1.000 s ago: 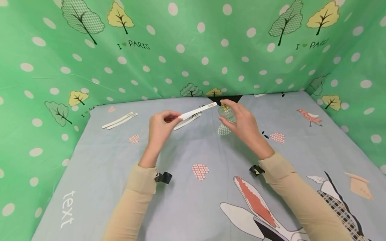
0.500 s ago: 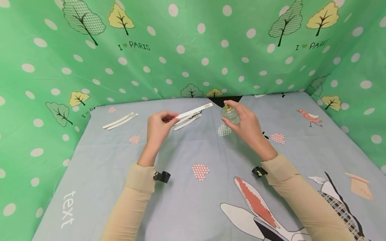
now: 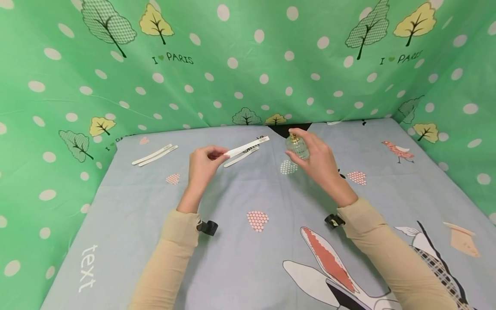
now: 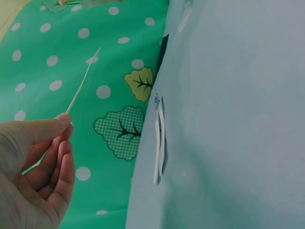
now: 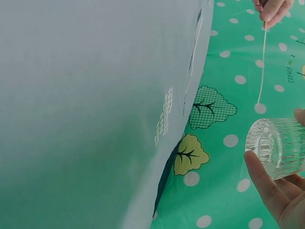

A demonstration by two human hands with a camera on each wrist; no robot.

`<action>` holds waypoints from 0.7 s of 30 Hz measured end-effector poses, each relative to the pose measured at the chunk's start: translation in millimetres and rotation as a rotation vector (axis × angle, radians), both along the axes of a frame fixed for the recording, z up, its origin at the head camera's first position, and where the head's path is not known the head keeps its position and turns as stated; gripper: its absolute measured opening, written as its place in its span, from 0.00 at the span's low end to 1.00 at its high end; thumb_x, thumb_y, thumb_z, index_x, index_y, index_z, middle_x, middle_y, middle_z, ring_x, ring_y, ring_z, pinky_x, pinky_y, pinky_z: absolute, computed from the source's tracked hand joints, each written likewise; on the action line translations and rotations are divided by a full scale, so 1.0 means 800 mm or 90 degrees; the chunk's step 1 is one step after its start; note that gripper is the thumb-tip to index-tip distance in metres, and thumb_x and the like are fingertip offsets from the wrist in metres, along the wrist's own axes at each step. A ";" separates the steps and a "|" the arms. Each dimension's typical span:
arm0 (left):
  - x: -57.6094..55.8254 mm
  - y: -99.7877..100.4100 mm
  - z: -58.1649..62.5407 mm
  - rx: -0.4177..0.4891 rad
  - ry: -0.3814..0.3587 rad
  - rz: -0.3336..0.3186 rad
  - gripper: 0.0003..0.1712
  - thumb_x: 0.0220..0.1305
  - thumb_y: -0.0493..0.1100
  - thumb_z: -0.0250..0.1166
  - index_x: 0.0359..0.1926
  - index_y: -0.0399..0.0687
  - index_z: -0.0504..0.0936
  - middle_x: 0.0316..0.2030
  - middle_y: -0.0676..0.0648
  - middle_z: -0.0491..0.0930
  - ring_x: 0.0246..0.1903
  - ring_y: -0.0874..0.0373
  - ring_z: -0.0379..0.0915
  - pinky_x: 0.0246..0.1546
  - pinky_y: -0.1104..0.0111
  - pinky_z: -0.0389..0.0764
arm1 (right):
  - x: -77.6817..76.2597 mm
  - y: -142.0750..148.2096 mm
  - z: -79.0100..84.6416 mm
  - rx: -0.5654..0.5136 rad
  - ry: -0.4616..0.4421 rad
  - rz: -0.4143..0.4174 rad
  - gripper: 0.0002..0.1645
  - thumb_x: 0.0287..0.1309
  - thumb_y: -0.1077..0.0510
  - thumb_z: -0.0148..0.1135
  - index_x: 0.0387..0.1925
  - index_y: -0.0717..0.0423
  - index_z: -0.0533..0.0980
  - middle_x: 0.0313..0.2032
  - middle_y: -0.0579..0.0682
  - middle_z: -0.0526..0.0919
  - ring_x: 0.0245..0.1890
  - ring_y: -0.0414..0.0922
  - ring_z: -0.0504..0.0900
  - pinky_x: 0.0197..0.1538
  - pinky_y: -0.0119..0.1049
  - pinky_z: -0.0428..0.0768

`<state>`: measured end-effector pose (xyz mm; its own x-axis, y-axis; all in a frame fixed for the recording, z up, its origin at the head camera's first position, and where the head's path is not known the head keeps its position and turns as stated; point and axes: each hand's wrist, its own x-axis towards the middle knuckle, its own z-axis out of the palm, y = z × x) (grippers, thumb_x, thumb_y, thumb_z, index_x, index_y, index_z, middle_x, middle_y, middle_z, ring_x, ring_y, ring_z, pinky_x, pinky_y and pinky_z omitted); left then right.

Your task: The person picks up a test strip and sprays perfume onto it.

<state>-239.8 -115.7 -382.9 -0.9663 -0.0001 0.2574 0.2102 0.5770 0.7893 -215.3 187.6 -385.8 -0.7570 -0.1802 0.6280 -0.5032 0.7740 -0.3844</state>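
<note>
My left hand [image 3: 205,164] pinches a white perfume test strip [image 3: 249,146] between thumb and fingertips near one end; its printed end points up and right, toward the bottle. In the left wrist view the strip [image 4: 83,82] is seen edge-on. My right hand [image 3: 320,167] grips a clear glass perfume bottle [image 3: 296,148] with a gold neck, index finger on its top and thumb low on its side. Ribbed glass and a thick base [image 5: 264,148] show in the right wrist view. A gap separates the strip from the bottle; both are held above the table.
Two more test strips [image 3: 155,156] lie side by side on the left of the table. Another pair of strips [image 4: 160,138] lies beneath my left hand's strip. Grey-blue printed cloth [image 3: 217,258] covers the table, and a green dotted curtain [image 3: 248,86] hangs behind.
The left hand's strip has drawn back left and dipped slightly, away from the bottle. The right hand has shifted a little to the right with the bottle.
</note>
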 end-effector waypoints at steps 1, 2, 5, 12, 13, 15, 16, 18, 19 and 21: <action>0.000 0.000 -0.001 -0.002 -0.002 0.001 0.10 0.58 0.42 0.74 0.40 0.42 0.90 0.35 0.40 0.89 0.34 0.50 0.85 0.32 0.76 0.77 | 0.000 0.000 0.000 -0.001 0.000 -0.001 0.35 0.58 0.54 0.72 0.65 0.47 0.70 0.56 0.55 0.82 0.53 0.54 0.82 0.46 0.52 0.83; -0.001 0.000 -0.002 -0.003 -0.005 0.003 0.11 0.58 0.42 0.74 0.40 0.42 0.90 0.35 0.40 0.89 0.34 0.50 0.84 0.32 0.75 0.77 | 0.000 0.000 0.001 -0.001 0.000 -0.001 0.35 0.58 0.54 0.72 0.65 0.47 0.70 0.56 0.55 0.82 0.54 0.54 0.82 0.46 0.52 0.83; -0.002 -0.001 -0.005 -0.004 -0.011 0.008 0.10 0.58 0.42 0.74 0.39 0.42 0.90 0.35 0.41 0.89 0.34 0.50 0.84 0.32 0.74 0.77 | 0.001 0.000 0.002 -0.001 0.001 -0.003 0.35 0.58 0.54 0.72 0.65 0.47 0.70 0.56 0.55 0.82 0.53 0.54 0.82 0.47 0.52 0.83; -0.008 -0.001 -0.016 -0.028 -0.037 0.013 0.09 0.58 0.42 0.74 0.39 0.43 0.90 0.35 0.41 0.89 0.33 0.51 0.83 0.30 0.75 0.74 | -0.001 0.000 0.001 0.003 0.000 -0.001 0.34 0.58 0.54 0.72 0.65 0.47 0.70 0.56 0.55 0.82 0.54 0.54 0.82 0.47 0.52 0.83; -0.009 -0.001 -0.018 -0.034 -0.043 0.013 0.09 0.58 0.42 0.74 0.39 0.43 0.90 0.35 0.41 0.89 0.33 0.51 0.83 0.30 0.75 0.74 | -0.001 0.000 0.001 0.004 0.000 0.000 0.34 0.58 0.54 0.72 0.65 0.47 0.70 0.56 0.55 0.82 0.54 0.54 0.82 0.48 0.52 0.83; -0.011 -0.001 -0.021 -0.043 -0.055 0.010 0.09 0.58 0.42 0.74 0.39 0.43 0.90 0.35 0.41 0.89 0.33 0.51 0.83 0.31 0.74 0.74 | -0.001 0.000 0.000 0.005 0.000 0.000 0.34 0.58 0.54 0.72 0.65 0.47 0.70 0.56 0.55 0.82 0.55 0.54 0.82 0.48 0.52 0.83; -0.012 -0.001 -0.023 -0.046 -0.062 0.009 0.09 0.58 0.42 0.74 0.39 0.43 0.90 0.35 0.42 0.89 0.33 0.51 0.83 0.31 0.73 0.75 | -0.001 0.000 0.000 0.006 -0.001 0.000 0.34 0.58 0.54 0.72 0.65 0.47 0.70 0.56 0.55 0.82 0.55 0.54 0.82 0.49 0.52 0.83; -0.014 0.000 -0.027 -0.051 -0.071 0.007 0.09 0.58 0.42 0.74 0.38 0.43 0.90 0.35 0.41 0.89 0.34 0.51 0.83 0.33 0.72 0.76 | -0.001 0.000 0.000 0.007 -0.002 0.000 0.34 0.58 0.54 0.72 0.65 0.48 0.70 0.56 0.55 0.82 0.55 0.54 0.82 0.50 0.52 0.83; -0.015 0.000 -0.029 -0.052 -0.076 0.006 0.09 0.57 0.42 0.74 0.38 0.43 0.90 0.35 0.41 0.89 0.34 0.51 0.83 0.34 0.71 0.76 | -0.001 0.001 -0.001 0.007 -0.002 0.000 0.34 0.58 0.54 0.72 0.65 0.48 0.70 0.56 0.55 0.82 0.55 0.54 0.82 0.50 0.52 0.83; -0.016 0.000 -0.033 -0.059 -0.085 0.006 0.10 0.57 0.42 0.74 0.38 0.42 0.90 0.35 0.41 0.89 0.34 0.50 0.83 0.34 0.71 0.76 | -0.001 0.001 -0.002 0.007 -0.004 0.000 0.34 0.58 0.54 0.72 0.65 0.48 0.70 0.56 0.55 0.82 0.55 0.54 0.82 0.50 0.53 0.83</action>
<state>-252.5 -116.0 -409.2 -0.9920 0.0084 0.1263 0.1014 0.6497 0.7534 -216.3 188.2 -387.0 -0.7607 -0.1869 0.6216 -0.5007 0.7784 -0.3786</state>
